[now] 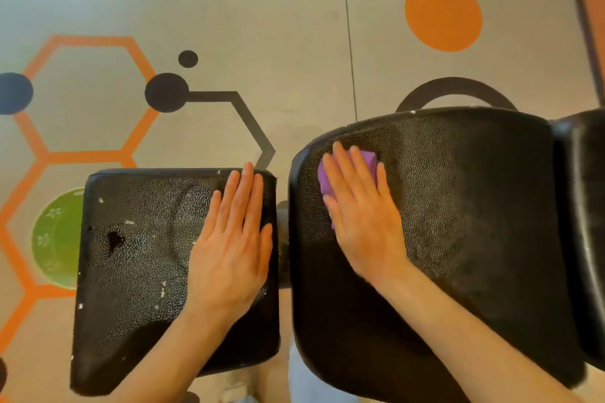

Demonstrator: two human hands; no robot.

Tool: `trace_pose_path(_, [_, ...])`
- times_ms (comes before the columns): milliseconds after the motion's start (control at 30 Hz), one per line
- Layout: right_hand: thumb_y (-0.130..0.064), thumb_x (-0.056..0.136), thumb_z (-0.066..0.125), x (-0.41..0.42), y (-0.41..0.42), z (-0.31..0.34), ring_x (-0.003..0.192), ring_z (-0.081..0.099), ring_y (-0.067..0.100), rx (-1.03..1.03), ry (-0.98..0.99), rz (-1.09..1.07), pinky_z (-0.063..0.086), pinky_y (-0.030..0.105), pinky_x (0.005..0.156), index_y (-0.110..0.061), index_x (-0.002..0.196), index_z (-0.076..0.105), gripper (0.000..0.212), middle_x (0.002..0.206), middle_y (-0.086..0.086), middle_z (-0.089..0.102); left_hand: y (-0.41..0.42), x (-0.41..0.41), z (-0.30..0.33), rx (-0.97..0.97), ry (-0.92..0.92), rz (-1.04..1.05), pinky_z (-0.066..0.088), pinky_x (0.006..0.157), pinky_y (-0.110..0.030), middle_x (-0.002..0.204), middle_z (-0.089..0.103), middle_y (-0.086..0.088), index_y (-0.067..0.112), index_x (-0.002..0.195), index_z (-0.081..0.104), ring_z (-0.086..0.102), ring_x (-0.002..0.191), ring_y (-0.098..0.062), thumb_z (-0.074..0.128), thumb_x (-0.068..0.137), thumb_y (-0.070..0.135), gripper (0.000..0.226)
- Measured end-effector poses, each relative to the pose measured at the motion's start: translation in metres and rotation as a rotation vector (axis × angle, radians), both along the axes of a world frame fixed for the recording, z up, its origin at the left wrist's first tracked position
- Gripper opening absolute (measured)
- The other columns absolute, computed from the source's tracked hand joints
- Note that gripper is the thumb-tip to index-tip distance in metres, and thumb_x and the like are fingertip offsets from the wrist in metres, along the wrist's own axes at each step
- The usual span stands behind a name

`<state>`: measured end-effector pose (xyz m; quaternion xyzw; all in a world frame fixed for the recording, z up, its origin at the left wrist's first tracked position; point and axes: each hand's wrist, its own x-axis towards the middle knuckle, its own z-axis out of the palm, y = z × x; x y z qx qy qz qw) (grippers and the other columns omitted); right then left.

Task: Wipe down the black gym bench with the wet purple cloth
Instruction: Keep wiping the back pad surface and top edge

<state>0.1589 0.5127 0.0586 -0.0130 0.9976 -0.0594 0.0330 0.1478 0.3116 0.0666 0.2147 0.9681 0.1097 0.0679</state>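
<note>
The black gym bench fills the lower view as two worn pads: a square seat pad (pixel 131 255) on the left and a longer back pad (pixel 474 206) on the right, with a gap between them. My right hand (pixel 360 213) lies flat with straight fingers on the purple cloth (pixel 368 162), pressing it onto the back pad near its far left corner. Only the cloth's edges show around the fingers. My left hand (pixel 232 239) rests flat, fingers together, on the right side of the seat pad. A shiny wet patch shows on the back pad right of the cloth.
A green bowl (pixel 55 239) sits on the floor, partly hidden behind the seat pad's left edge. The grey floor (pixel 262 26) carries orange hexagons and dots. Another black pad (pixel 586 222) adjoins at the far right. The seat pad has a tear (pixel 114 239).
</note>
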Motion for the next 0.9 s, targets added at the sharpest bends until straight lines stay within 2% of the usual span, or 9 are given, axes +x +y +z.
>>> trace_pose_path(100, [-0.027, 0.103, 0.028, -0.056, 0.009, 0.004, 0.148, 0.007, 0.023, -0.013, 0.04, -0.117, 0.011, 0.046, 0.12, -0.011, 0.151, 0.02, 0.051, 0.16, 0.007, 0.014, 0.001, 0.0, -0.001, -0.013, -0.002, 0.002, 0.013, 0.123, -0.042, 0.163, 0.018, -0.015, 0.001, 0.153, 0.024, 0.015, 0.151, -0.029, 0.033, 0.1, 0.03, 0.061])
trace_pose_path(200, [-0.024, 0.103, 0.034, 0.015, 0.002, 0.003, 0.148, 0.006, 0.025, -0.006, -0.011, -0.111, 0.017, 0.048, 0.119, -0.01, 0.151, 0.018, 0.053, 0.16, 0.009, 0.011, 0.001, 0.001, -0.001, -0.03, -0.011, 0.003, 0.01, 0.124, -0.04, 0.163, 0.017, -0.014, 0.002, 0.154, 0.024, 0.015, 0.151, -0.028, 0.033, 0.1, 0.031, 0.062])
trace_pose_path(300, [-0.028, 0.1, 0.031, 0.063, 0.009, 0.008, 0.147, 0.015, 0.024, -0.027, -0.051, -0.026, 0.027, 0.05, 0.115, -0.011, 0.149, 0.026, 0.052, 0.158, 0.008, 0.019, 0.0, 0.001, 0.001, -0.028, -0.03, 0.011, 0.011, 0.124, -0.04, 0.164, 0.016, -0.013, 0.003, 0.154, 0.024, 0.015, 0.152, -0.026, 0.032, 0.099, 0.031, 0.062])
trace_pose_path(467, [-0.029, 0.103, 0.026, -0.047, 0.028, 0.009, 0.148, 0.005, 0.025, -0.011, 0.022, -0.151, 0.013, 0.047, 0.12, -0.01, 0.152, 0.014, 0.054, 0.16, 0.01, 0.01, 0.005, -0.002, 0.005, -0.076, -0.036, 0.013, 0.01, 0.124, -0.04, 0.164, 0.014, -0.013, 0.004, 0.154, 0.022, 0.011, 0.153, -0.024, 0.035, 0.1, 0.03, 0.061])
trace_pose_path(533, [-0.027, 0.103, 0.03, -0.016, 0.025, 0.006, 0.148, 0.005, 0.026, -0.018, 0.017, -0.168, 0.016, 0.048, 0.12, -0.009, 0.152, 0.014, 0.055, 0.16, 0.011, 0.009, 0.005, 0.0, 0.004, -0.09, -0.04, 0.014, 0.011, 0.125, -0.041, 0.164, 0.013, -0.012, 0.004, 0.154, 0.021, 0.01, 0.153, -0.024, 0.034, 0.101, 0.03, 0.061])
trace_pose_path(600, [-0.026, 0.101, 0.034, 0.046, 0.018, 0.012, 0.148, 0.008, 0.027, -0.005, -0.052, -0.117, 0.023, 0.05, 0.117, -0.008, 0.151, 0.017, 0.055, 0.159, 0.012, 0.012, 0.003, 0.002, 0.004, -0.087, -0.04, 0.009, 0.012, 0.124, -0.042, 0.164, 0.013, -0.012, 0.003, 0.154, 0.021, 0.011, 0.153, -0.024, 0.034, 0.101, 0.03, 0.061])
trace_pose_path(667, [-0.027, 0.101, 0.035, 0.069, 0.026, 0.011, 0.148, 0.011, 0.026, -0.012, -0.072, -0.038, 0.026, 0.051, 0.115, -0.008, 0.15, 0.022, 0.054, 0.159, 0.01, 0.016, 0.003, 0.002, 0.004, -0.086, -0.04, 0.008, 0.012, 0.124, -0.042, 0.164, 0.013, -0.013, 0.003, 0.154, 0.022, 0.011, 0.153, -0.025, 0.035, 0.1, 0.029, 0.062])
trace_pose_path(800, [-0.034, 0.103, 0.027, -0.03, 0.042, 0.008, 0.148, 0.008, 0.026, 0.005, 0.019, -0.111, 0.015, 0.047, 0.12, -0.009, 0.151, 0.018, 0.055, 0.159, 0.01, 0.014, 0.003, -0.001, 0.006, -0.069, -0.048, 0.01, 0.011, 0.125, -0.041, 0.164, 0.014, -0.013, 0.002, 0.154, 0.023, 0.011, 0.153, -0.025, 0.034, 0.101, 0.03, 0.061])
trace_pose_path(900, [-0.039, 0.102, 0.03, -0.022, 0.037, 0.002, 0.148, 0.007, 0.028, 0.005, 0.034, -0.15, 0.018, 0.048, 0.119, -0.007, 0.151, 0.017, 0.06, 0.159, 0.013, 0.013, 0.001, 0.0, 0.006, -0.059, -0.062, 0.019, 0.011, 0.125, -0.041, 0.164, 0.014, -0.012, 0.003, 0.154, 0.022, 0.011, 0.153, -0.024, 0.035, 0.1, 0.029, 0.061])
